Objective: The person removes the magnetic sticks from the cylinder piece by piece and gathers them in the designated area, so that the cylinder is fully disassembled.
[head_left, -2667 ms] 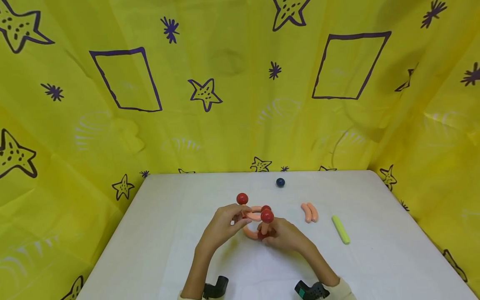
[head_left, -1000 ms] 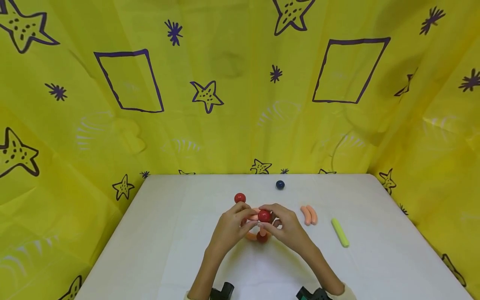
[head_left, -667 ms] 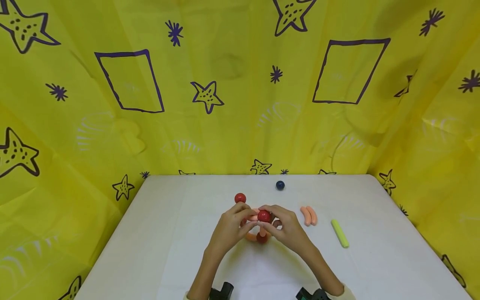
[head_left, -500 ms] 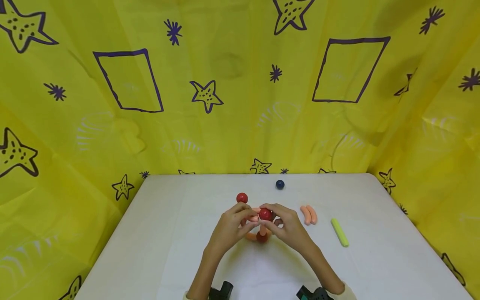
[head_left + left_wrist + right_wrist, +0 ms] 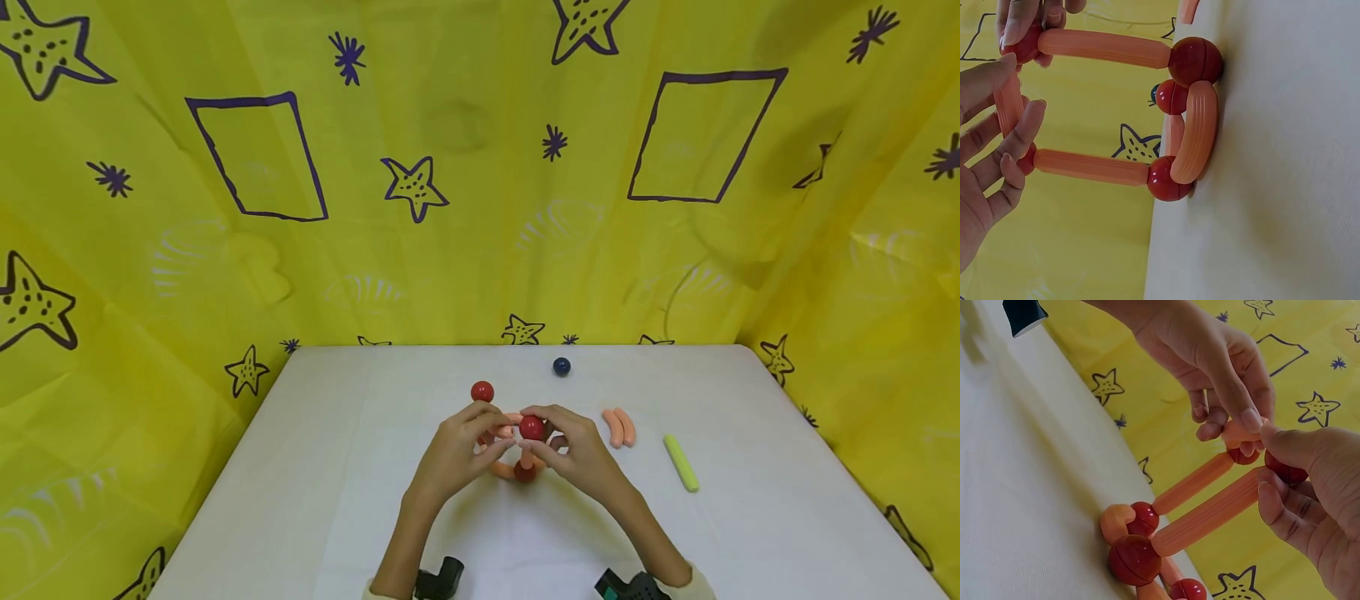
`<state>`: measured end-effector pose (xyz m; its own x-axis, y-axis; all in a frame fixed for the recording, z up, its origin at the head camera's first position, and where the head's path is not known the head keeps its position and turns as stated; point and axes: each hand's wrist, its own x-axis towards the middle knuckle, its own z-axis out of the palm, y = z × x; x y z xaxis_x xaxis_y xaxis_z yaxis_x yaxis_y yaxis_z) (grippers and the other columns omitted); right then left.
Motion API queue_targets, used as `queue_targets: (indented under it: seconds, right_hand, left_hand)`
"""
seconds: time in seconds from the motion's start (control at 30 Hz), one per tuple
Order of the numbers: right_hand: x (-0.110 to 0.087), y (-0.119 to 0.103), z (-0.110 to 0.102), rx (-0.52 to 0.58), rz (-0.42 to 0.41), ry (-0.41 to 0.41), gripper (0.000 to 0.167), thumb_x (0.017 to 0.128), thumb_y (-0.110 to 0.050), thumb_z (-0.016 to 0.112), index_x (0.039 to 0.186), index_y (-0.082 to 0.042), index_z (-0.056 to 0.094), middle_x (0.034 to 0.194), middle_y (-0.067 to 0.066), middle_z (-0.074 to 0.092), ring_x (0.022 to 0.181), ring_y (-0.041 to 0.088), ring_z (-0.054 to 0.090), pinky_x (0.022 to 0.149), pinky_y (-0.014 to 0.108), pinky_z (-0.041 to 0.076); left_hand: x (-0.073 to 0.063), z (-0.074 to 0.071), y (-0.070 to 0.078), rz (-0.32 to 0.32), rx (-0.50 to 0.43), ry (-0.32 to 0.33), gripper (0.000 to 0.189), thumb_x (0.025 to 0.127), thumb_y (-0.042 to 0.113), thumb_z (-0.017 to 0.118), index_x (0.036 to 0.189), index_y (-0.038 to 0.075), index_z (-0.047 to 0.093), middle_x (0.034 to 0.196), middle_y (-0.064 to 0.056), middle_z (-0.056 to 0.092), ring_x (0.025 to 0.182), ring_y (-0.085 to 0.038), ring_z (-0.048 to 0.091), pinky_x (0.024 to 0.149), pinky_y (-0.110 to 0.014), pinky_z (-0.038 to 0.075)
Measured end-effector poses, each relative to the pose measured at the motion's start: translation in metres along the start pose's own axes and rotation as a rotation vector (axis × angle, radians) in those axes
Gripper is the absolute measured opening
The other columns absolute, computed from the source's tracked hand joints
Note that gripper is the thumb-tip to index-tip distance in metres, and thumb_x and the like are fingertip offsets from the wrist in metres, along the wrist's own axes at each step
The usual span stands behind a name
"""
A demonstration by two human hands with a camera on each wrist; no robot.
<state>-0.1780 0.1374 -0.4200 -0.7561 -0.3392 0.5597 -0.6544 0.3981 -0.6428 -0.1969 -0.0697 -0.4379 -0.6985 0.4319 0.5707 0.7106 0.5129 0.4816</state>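
A frame of red balls and orange plastic rods stands on the white table (image 5: pixel 300 467) between both hands. My left hand (image 5: pixel 453 454) pinches an upper orange rod (image 5: pixel 1009 106), whose end shows slightly apart from the right hand's ball in the head view. With thumb and fingers, my right hand (image 5: pixel 581 454) grips a red ball (image 5: pixel 532 428) atop one upright orange rod (image 5: pixel 1104 48). A second upright rod (image 5: pixel 1091 167) runs beside it. Curved orange rods (image 5: pixel 1199 128) join the lower red balls (image 5: pixel 1195 61) at the table. Another red ball (image 5: pixel 482 392) rises behind the left fingers.
A dark blue ball (image 5: pixel 562 367) lies toward the table's back. Right of the hands are two curved orange rods (image 5: pixel 618 427) side by side and a lime green rod (image 5: pixel 681 463). A yellow curtain (image 5: pixel 480 250) with drawn starfish hangs behind and around the table.
My right hand has risen from the lower part of the frame to the upper red ball. Most recently, the rod end in my left hand has shifted slightly left, away from that ball.
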Motion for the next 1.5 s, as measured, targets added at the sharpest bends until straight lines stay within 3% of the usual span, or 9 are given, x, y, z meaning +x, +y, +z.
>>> queue_targets:
  seconds: [0.37, 0.7, 0.83, 1.03, 1.23, 1.5]
  right_hand:
    - [-0.001, 0.002, 0.001, 0.016, -0.016, 0.009, 0.036, 0.078, 0.003, 0.077, 0.111, 0.000, 0.065, 0.093, 0.011, 0.068, 0.075, 0.014, 0.060, 0.057, 0.025, 0.055]
    - [-0.002, 0.005, 0.003, 0.019, -0.033, 0.016, 0.036, 0.078, 0.004, 0.077, 0.112, -0.001, 0.065, 0.092, 0.010, 0.068, 0.074, 0.016, 0.060, 0.057, 0.025, 0.055]
    - [-0.002, 0.004, 0.003, 0.016, -0.033, 0.014, 0.037, 0.078, 0.004, 0.077, 0.112, -0.001, 0.064, 0.093, 0.010, 0.068, 0.074, 0.016, 0.059, 0.058, 0.025, 0.055]
    - [-0.001, 0.003, 0.002, 0.007, -0.022, 0.015, 0.037, 0.078, 0.003, 0.077, 0.112, -0.001, 0.064, 0.094, 0.011, 0.068, 0.073, 0.015, 0.058, 0.059, 0.025, 0.054]
    - [-0.002, 0.003, 0.002, 0.008, -0.037, 0.023, 0.037, 0.077, 0.004, 0.078, 0.111, 0.000, 0.064, 0.092, 0.010, 0.067, 0.071, 0.010, 0.056, 0.058, 0.024, 0.053]
    - [-0.002, 0.002, 0.002, 0.007, -0.044, 0.026, 0.038, 0.077, 0.004, 0.077, 0.112, 0.000, 0.064, 0.092, 0.011, 0.067, 0.069, 0.012, 0.057, 0.059, 0.025, 0.053]
  left_hand:
    - [-0.001, -0.003, 0.000, -0.024, -0.005, -0.014, 0.027, 0.084, 0.021, 0.078, 0.110, 0.013, 0.074, 0.102, 0.003, 0.066, 0.080, -0.009, 0.064, 0.076, -0.025, 0.056]
    - [-0.002, 0.000, -0.006, -0.031, 0.087, 0.001, 0.019, 0.081, 0.024, 0.078, 0.097, 0.013, 0.076, 0.095, 0.005, 0.073, 0.082, -0.009, 0.066, 0.081, -0.023, 0.056]
    - [-0.002, 0.002, -0.007, -0.021, 0.135, 0.006, 0.017, 0.080, 0.022, 0.079, 0.094, 0.013, 0.076, 0.092, 0.006, 0.073, 0.080, -0.008, 0.067, 0.077, -0.023, 0.056]
    - [-0.002, 0.003, -0.009, 0.049, 0.301, 0.004, 0.012, 0.080, 0.015, 0.081, 0.090, 0.013, 0.076, 0.091, 0.007, 0.073, 0.076, -0.009, 0.067, 0.070, -0.026, 0.054]
    - [-0.003, 0.002, -0.010, 0.065, 0.435, -0.026, 0.009, 0.083, 0.016, 0.078, 0.092, 0.016, 0.077, 0.090, 0.009, 0.074, 0.072, -0.006, 0.067, 0.063, -0.024, 0.050]
    - [-0.004, 0.001, -0.011, 0.071, 0.441, -0.029, 0.012, 0.085, 0.016, 0.076, 0.097, 0.015, 0.078, 0.090, 0.007, 0.076, 0.059, -0.005, 0.060, 0.055, -0.018, 0.046]
